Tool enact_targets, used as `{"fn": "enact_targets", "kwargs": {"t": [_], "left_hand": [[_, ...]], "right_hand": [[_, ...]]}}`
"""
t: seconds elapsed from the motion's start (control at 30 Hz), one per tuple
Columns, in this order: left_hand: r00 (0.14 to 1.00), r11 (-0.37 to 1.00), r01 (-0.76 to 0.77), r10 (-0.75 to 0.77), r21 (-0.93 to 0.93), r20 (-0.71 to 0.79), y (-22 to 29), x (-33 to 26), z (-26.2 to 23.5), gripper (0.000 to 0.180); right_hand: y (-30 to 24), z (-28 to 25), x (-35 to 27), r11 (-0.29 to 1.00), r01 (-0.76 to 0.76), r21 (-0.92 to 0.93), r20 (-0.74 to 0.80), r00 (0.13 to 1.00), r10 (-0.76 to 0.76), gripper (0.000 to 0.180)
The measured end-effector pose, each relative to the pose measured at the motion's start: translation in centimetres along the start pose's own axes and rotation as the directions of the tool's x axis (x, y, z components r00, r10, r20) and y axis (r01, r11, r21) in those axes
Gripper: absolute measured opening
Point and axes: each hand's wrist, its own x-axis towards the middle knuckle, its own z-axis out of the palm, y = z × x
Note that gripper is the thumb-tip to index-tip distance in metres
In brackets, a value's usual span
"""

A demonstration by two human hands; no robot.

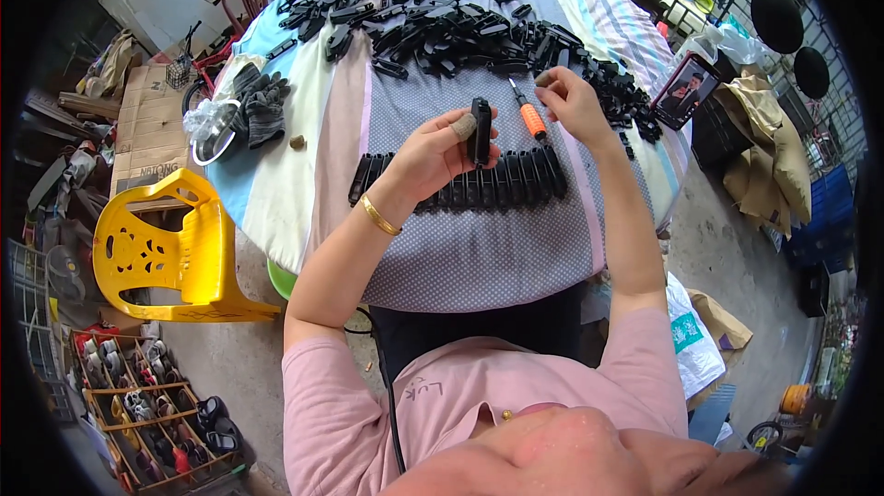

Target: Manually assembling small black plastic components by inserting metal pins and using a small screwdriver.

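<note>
My left hand (433, 155) grips an elongated black plastic part (480, 132), held upright above the cloth-covered table, with a tan cover on the thumb. My right hand (573, 105) is raised a little to the right, thumb and fingers drawn together; whether anything small is between them cannot be made out. Just left of that hand, a tool with an orange handle (531, 120) and a thin metal tip lies on the cloth. Below the held part runs a neat row of similar black parts (520, 178), side by side, partly hidden by my left hand.
A large heap of black parts (460, 35) covers the table's far side. Smaller black pieces (626, 100) lie at the right, near a propped phone (686, 91). Dark gloves (261, 109) and a bowl (214, 141) sit at the left edge. A yellow chair (203, 247) stands left.
</note>
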Motion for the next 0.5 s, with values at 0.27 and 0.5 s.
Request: {"fn": "enact_targets", "kwargs": {"t": [0.27, 0.5], "left_hand": [[0.989, 0.993, -0.059, 0.072, 0.099, -0.126, -0.5, 0.2, -0.2, 0.032], [0.98, 0.995, -0.064, 0.078, 0.079, -0.185, -1.3, 0.2, 0.2, 0.029]], "right_hand": [[-5.4, 1.7, -2.9, 0.857, -0.009, 0.515, 0.171, 0.981, -0.092, 0.024], [-5.2, 4.2, -3.3, 0.862, 0.457, 0.217, -0.046, 0.887, -0.459, 0.015]]}}
